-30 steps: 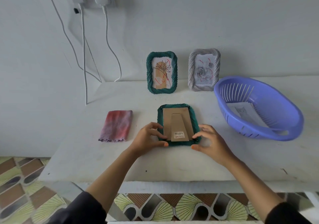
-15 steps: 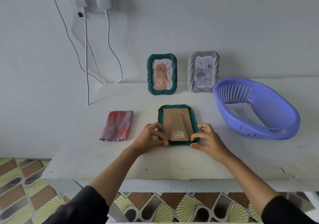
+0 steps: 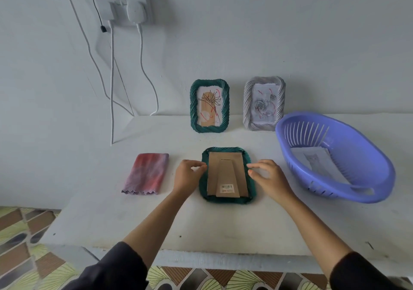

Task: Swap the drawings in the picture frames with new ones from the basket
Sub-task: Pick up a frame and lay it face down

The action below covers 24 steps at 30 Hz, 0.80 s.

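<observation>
Nearest the viewer, two dark sleeves reach over the front edge of the white tabletop (image 3: 201, 227). The left hand (image 3: 188, 174) lies at the left rim of a green picture frame (image 3: 228, 174) that lies face down near the middle of the tabletop, its cardboard back and folded stand upward. That hand's fingers are bent with their tips against the rim. Whether its grip is clamped on the edge or only touching it, I cannot tell. The right hand (image 3: 271, 178) has its grip apart, with fairly straight fingers reaching to the frame's right rim.

A folded red-and-purple cloth (image 3: 145, 173) lies well to the left of the frame. To the right sits a violet plastic basket (image 3: 366, 155) holding loose paper drawings (image 3: 317, 162). Farther back, a second green frame (image 3: 209, 106) and a grey frame (image 3: 264, 104) stand upright at the wall, each showing a drawing. Above them, plugs and cables hang from a wall socket (image 3: 125, 8).

The step in hand looks like opening the back of the face-down frame. The backing board is not yet lifted. Next, whatever holds the board must be released, and the board should be raised evenly so the drawing beneath can come out without creasing.
</observation>
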{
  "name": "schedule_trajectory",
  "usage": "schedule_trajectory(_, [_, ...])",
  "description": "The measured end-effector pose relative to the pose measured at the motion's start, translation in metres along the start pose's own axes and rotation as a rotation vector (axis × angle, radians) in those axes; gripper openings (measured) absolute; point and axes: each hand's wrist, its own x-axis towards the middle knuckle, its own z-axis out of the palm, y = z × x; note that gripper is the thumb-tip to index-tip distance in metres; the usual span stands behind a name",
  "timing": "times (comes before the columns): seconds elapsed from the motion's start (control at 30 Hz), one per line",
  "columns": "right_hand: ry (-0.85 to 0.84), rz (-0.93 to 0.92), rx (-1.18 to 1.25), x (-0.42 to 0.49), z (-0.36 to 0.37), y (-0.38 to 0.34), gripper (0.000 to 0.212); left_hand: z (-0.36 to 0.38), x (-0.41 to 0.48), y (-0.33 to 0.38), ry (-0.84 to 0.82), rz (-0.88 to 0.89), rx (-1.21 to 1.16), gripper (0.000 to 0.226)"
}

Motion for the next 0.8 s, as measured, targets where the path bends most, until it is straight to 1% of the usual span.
schedule_trajectory(0.07, [0.032, 0.041, -0.1, 0.016, 0.007, 0.0, 0.022, 0.007, 0.004, 0.007, 0.044, -0.055, 0.076, 0.017])
schedule_trajectory(0.17, [0.02, 0.086, -0.196, 0.025, 0.017, 0.0, 0.025, 0.013, 0.004, 0.014, 0.071, -0.1, 0.157, 0.019])
schedule_trajectory(0.3, [0.047, 0.057, -0.26, 0.022, 0.024, 0.007, 0.028, 0.015, 0.006, 0.017, 0.079, -0.119, 0.161, 0.018])
schedule_trajectory(0.47, [0.047, 0.016, -0.279, 0.02, 0.023, 0.009, 0.029, 0.014, 0.006, 0.023, 0.073, -0.169, 0.06, 0.017])
schedule_trajectory(0.63, [0.043, 0.014, -0.269, 0.02, 0.022, 0.01, 0.031, 0.012, 0.003, 0.034, 0.078, -0.171, -0.064, 0.016])
schedule_trajectory(0.77, [0.044, 0.01, -0.268, 0.019, 0.023, 0.01, 0.032, 0.009, 0.001, 0.044, 0.021, -0.154, -0.174, 0.008])
schedule_trajectory(0.8, [0.044, 0.009, -0.268, 0.019, 0.023, 0.01, 0.032, 0.009, 0.0, 0.046, -0.005, -0.166, -0.208, 0.012])
